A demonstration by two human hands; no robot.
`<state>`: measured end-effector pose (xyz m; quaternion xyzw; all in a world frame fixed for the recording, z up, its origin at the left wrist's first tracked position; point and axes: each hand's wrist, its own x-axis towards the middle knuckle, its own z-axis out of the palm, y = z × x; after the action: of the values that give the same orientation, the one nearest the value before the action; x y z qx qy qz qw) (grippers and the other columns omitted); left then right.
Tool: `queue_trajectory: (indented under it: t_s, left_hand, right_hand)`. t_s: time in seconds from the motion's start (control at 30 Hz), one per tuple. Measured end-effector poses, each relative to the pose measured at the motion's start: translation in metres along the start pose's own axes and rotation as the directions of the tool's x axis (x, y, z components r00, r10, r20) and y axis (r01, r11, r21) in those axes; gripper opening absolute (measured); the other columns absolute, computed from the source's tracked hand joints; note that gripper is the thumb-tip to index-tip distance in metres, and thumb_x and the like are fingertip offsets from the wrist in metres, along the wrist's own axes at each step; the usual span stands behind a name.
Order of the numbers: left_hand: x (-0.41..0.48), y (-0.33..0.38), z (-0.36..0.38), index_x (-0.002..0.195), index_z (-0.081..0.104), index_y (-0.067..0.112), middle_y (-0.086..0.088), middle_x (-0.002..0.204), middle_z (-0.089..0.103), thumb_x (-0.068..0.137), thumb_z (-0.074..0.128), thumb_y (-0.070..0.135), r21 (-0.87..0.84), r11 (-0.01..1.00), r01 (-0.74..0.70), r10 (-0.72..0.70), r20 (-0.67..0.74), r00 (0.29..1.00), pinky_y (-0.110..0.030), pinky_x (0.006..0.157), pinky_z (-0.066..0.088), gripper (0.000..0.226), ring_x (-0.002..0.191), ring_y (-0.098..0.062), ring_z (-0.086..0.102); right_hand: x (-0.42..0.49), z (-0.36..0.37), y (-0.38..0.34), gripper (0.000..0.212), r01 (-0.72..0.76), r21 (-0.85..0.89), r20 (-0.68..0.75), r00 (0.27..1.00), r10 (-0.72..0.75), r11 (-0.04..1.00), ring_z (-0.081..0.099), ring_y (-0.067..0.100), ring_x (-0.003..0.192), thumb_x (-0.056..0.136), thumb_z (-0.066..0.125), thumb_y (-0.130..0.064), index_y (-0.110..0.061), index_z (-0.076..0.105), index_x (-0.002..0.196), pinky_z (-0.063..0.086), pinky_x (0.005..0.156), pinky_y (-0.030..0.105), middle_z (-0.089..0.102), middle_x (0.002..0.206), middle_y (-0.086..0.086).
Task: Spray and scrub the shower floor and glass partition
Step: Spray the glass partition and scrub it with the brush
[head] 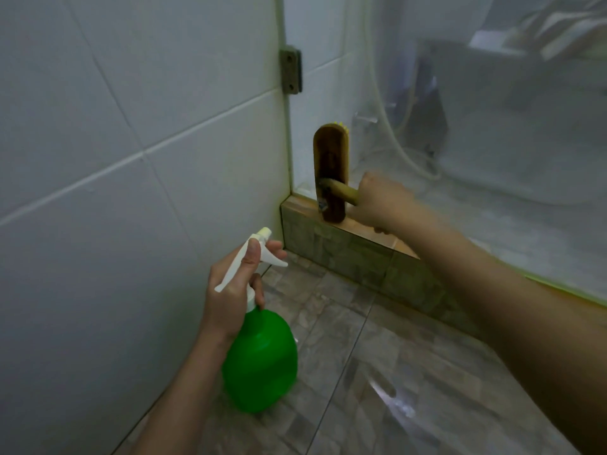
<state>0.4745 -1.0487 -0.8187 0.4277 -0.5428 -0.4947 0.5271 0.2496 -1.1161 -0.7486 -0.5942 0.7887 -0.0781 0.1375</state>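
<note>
Right hand (382, 200) fingers curled round brush (330, 174) handle, bristles against glass partition (460, 126) for scrubbing; left hand (230, 290) grips spray bottle (259, 359), ready.

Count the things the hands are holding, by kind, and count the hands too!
Green plastic spray bottle with white trigger: 1
Wooden scrub brush with yellow bristles: 1
Hands: 2 (left hand, right hand)
Total: 4
</note>
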Motion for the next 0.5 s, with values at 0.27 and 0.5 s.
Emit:
queue_trajectory:
  t_s: [0.27, 0.5]
  left_hand:
    - [-0.008, 0.013, 0.009, 0.094, 0.074, 0.026, -0.009, 0.099, 0.075, 0.091, 0.046, 0.04, -0.033, 0.999, -0.016, 0.017, 0.004, 1.0, -0.019, 0.038, 0.039, 0.031, 0.042, -0.009, 0.053]
    - [-0.01, 0.013, 0.008, 0.094, 0.074, 0.027, -0.006, 0.099, 0.076, 0.092, 0.046, 0.043, -0.026, 1.0, -0.01, 0.01, 0.021, 1.0, -0.021, 0.038, 0.039, 0.032, 0.04, -0.009, 0.048]
  right_hand:
    - [-0.035, -0.012, 0.05, 0.056, 0.193, -0.434, -0.186, 0.937, -0.297, 0.88, 0.046, 0.018, 0.056, 0.098, 0.044, -0.043, -0.029, 0.022, 0.148, 0.036, 0.048, 0.027, 0.053, 0.075, 0.003]
    - [-0.053, -0.015, 0.084, 0.075, 0.342, -0.192, 0.044, 0.939, -0.34, 0.92, 0.058, 0.027, 0.091, 0.096, 0.049, -0.025, -0.033, 0.001, 0.153, 0.045, 0.072, 0.032, 0.059, 0.107, 0.006]
